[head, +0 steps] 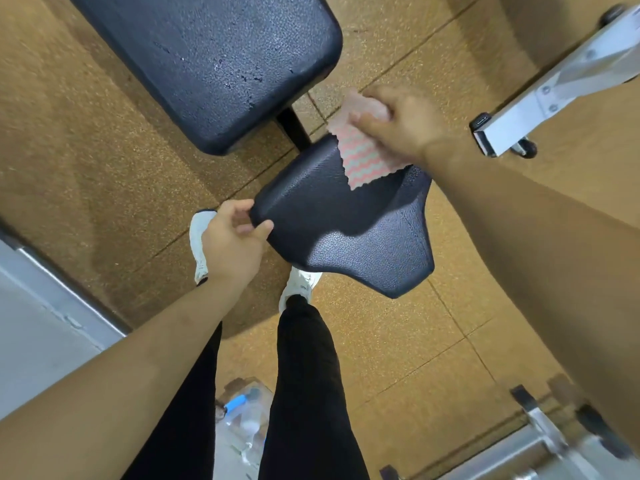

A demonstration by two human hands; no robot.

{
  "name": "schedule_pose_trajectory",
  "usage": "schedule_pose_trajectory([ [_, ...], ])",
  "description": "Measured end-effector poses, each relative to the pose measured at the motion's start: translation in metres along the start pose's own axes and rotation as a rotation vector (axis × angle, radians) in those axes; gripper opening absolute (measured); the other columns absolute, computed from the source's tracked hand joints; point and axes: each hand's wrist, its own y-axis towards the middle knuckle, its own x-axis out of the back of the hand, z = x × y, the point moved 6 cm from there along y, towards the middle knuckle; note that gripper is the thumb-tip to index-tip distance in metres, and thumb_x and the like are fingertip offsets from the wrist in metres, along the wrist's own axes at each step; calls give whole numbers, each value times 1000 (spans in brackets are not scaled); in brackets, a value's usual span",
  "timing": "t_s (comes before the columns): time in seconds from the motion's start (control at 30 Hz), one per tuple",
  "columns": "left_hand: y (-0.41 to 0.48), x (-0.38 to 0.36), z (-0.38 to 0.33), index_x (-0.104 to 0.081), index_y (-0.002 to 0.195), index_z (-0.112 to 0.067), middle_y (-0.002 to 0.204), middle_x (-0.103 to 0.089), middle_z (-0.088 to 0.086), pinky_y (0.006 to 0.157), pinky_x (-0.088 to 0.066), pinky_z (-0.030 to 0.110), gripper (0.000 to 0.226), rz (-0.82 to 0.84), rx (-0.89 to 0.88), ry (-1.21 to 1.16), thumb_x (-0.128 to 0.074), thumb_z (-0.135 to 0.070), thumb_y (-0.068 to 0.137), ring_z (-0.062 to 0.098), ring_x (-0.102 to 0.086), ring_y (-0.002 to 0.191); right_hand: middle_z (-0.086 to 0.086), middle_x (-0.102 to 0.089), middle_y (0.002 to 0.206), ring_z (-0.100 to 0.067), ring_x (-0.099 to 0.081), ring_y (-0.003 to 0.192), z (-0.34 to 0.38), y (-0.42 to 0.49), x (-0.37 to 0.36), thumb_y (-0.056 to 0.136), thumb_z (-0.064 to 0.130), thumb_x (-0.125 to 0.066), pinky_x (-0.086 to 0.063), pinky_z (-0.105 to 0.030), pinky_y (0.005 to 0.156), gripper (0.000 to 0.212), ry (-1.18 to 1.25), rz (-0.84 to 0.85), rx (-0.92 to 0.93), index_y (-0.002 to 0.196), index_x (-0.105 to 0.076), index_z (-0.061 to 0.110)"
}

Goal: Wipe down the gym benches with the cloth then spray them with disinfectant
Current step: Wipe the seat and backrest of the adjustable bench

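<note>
A black padded gym bench fills the middle: its small seat pad [349,233] lies below me and its long back pad [214,64] stretches up and left, with wet-looking marks on it. My right hand [398,123] is shut on a pink-and-grey zigzag cloth [363,157], which hangs over the far edge of the seat pad. My left hand [235,240] grips the near left corner of the seat pad. A clear spray bottle [242,420] with a blue trigger stands on the floor by my legs, partly hidden behind them.
Brown speckled rubber floor tiles [86,150] lie all around. A white metal machine frame [561,88] crosses the upper right. More metal framing [540,441] sits at the lower right. A grey panel [41,327] runs along the left edge. My feet stand under the seat.
</note>
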Motion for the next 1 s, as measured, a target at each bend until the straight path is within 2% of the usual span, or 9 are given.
schedule_pose_trajectory([
  [0.1,0,1,-1,-64,124,-19,102,-62,-16,64,-40,-5,37,16,-32,23,-78,-16,90,4,-64,87,-1,-56,147,-24,-52,132,-19,-19,-7,92,63,-57,-39,-33,109,67,272,-102,-89,150,-45,32],
  [0.27,3,2,-2,-63,124,-15,112,-64,-4,66,-40,-4,37,37,-107,103,-78,-17,90,6,-63,85,-4,-42,159,-27,-44,142,-45,-58,-31,94,63,-49,-35,-36,116,76,419,-119,-200,160,-26,31],
  [0.37,5,0,-1,-60,122,-16,112,-65,-3,72,-41,4,36,76,-145,157,-77,-20,91,10,-65,87,-4,-44,157,-28,-44,141,-52,-96,-45,98,55,-53,-34,-37,116,77,506,-168,-222,161,-18,29],
  [0.47,6,0,-2,-57,120,-18,114,-65,-2,80,-50,19,34,96,-162,183,-76,-22,91,1,-62,82,4,-44,154,-27,-51,134,-54,-144,-75,97,59,-51,-39,-45,111,81,637,-113,-342,159,-1,42],
  [0.6,6,0,-3,-57,119,-20,116,-64,-3,89,-56,35,33,105,-184,227,-74,-27,91,6,-65,83,-10,-36,156,-33,-40,136,-47,-205,-103,98,61,-49,-34,-48,109,83,468,-103,-457,161,0,38],
  [0.73,6,-2,-3,-56,119,-19,120,-62,0,90,-53,31,33,107,-210,249,-73,-27,92,-5,-60,79,-11,-24,157,-33,-36,139,-36,-258,-135,98,50,-57,-31,-38,106,83,668,-162,-677,159,-1,44],
  [0.83,8,-3,1,-55,119,-16,123,-61,2,86,-50,21,32,104,-236,246,-72,-26,93,-19,-56,76,-5,-13,167,-27,-25,150,-15,-276,-153,99,45,-60,-26,-37,116,87,868,-281,-779,159,3,45],
  [0.93,8,-3,5,-55,122,-14,123,-60,3,82,-50,15,35,98,-256,253,-70,-27,94,-19,-57,81,-4,-37,160,-23,-40,143,1,-284,-164,95,50,-62,-32,-33,113,87,916,-400,-998,161,-7,37],
  [1.0,7,-4,5,-55,124,-13,124,-59,3,82,-48,9,36,103,-266,256,-70,-28,94,-11,-57,87,-5,-61,136,-22,-60,122,9,-287,-170,89,55,-65,-44,-31,102,85,956,-448,-1182,158,-24,29],
])
